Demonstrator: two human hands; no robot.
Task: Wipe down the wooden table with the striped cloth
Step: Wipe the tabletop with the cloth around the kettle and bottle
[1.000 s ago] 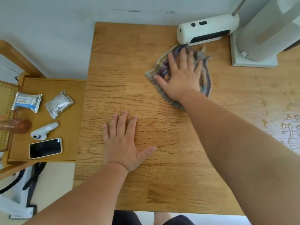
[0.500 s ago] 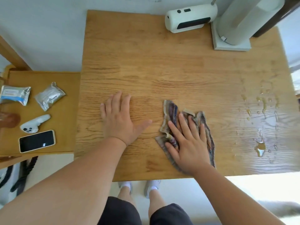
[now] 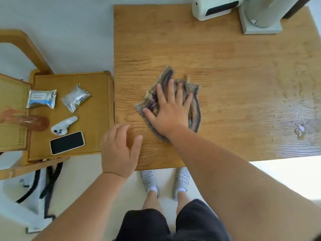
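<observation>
The striped cloth (image 3: 195,108), crumpled and purple-grey, lies on the wooden table (image 3: 217,63) left of its middle. My right hand (image 3: 169,110) presses flat on the cloth with its fingers spread. At the table's front left corner my left hand (image 3: 119,150) is lifted a little, its fingers loosely curled and holding nothing. A wet patch with drops (image 3: 298,127) glistens on the table's right side.
A white appliance (image 3: 215,7) and a white stand base (image 3: 262,23) occupy the table's far right. A lower side table (image 3: 97,119) to the left holds two foil packets, a white controller (image 3: 64,126) and a phone (image 3: 66,142). My feet stand below the front edge.
My right hand slid the cloth from the far side down to the front edge, then back up and to the left. My left hand moved to the front left corner and curled.
</observation>
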